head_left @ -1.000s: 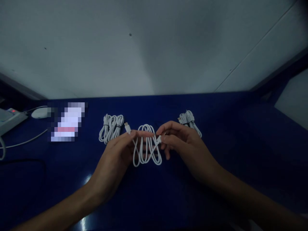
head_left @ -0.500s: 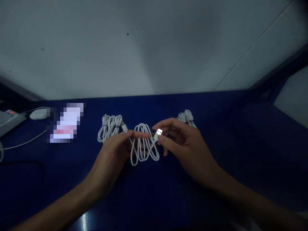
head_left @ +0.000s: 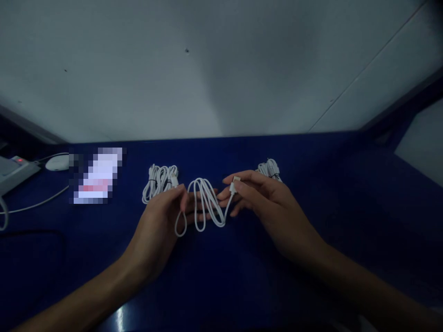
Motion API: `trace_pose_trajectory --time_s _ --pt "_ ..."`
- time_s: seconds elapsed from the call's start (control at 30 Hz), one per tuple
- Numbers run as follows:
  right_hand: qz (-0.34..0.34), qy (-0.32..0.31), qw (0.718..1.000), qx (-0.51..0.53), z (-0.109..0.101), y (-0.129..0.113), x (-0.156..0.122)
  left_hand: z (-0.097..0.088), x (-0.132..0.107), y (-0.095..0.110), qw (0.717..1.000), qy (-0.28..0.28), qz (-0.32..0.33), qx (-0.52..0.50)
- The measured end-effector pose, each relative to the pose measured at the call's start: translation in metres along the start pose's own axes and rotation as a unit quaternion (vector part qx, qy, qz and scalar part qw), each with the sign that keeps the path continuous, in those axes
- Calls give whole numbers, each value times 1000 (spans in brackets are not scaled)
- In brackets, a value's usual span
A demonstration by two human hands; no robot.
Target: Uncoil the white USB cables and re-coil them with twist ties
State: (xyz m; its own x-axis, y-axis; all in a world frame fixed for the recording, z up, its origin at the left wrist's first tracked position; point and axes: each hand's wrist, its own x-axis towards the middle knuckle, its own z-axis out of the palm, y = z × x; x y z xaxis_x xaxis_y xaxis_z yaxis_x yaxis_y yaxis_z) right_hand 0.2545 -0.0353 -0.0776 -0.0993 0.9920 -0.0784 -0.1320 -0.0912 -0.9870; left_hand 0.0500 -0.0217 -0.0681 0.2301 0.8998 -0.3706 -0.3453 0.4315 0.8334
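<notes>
A loose white USB cable [head_left: 204,207] hangs in loops between my two hands above the dark blue table [head_left: 311,193]. My left hand [head_left: 162,226] pinches one end of it with thumb and forefinger; a small loop dangles below the fingers. My right hand [head_left: 263,203] pinches the other end, and the plug [head_left: 235,180] sticks up between its fingertips. A tied bundle of white cables [head_left: 159,182] lies just beyond my left hand. Another tied bundle [head_left: 270,168] lies behind my right hand, partly hidden by it.
At the far left stand a grey device with a red light [head_left: 14,168], a white mouse [head_left: 57,162] with its cord, and a blurred-out patch [head_left: 95,175]. A pale wall [head_left: 207,69] rises behind the table; a raised edge runs at the right.
The cable's loops have shifted left and sagged, with a small loop now under my left hand. My right hand has turned the plug upward and drawn slightly closer to the left.
</notes>
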Motion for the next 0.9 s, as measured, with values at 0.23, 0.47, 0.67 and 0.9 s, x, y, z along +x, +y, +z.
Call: trace_pose_trajectory --time_s 0.23,0.47,0.67,0.9 --pt "38 36 998 47 -1 2 0 -2 0 0 1000 12 -6 0" --pt "105 90 987 87 -3 -2 0 -2 -1 0 1000 21 -5 -10" --pt "149 72 981 97 -3 -3 0 0 -2 2 999 32 3 -10" --pt "127 40 986 105 -7 4 3 2 -2 3 998 54 -5 -11"
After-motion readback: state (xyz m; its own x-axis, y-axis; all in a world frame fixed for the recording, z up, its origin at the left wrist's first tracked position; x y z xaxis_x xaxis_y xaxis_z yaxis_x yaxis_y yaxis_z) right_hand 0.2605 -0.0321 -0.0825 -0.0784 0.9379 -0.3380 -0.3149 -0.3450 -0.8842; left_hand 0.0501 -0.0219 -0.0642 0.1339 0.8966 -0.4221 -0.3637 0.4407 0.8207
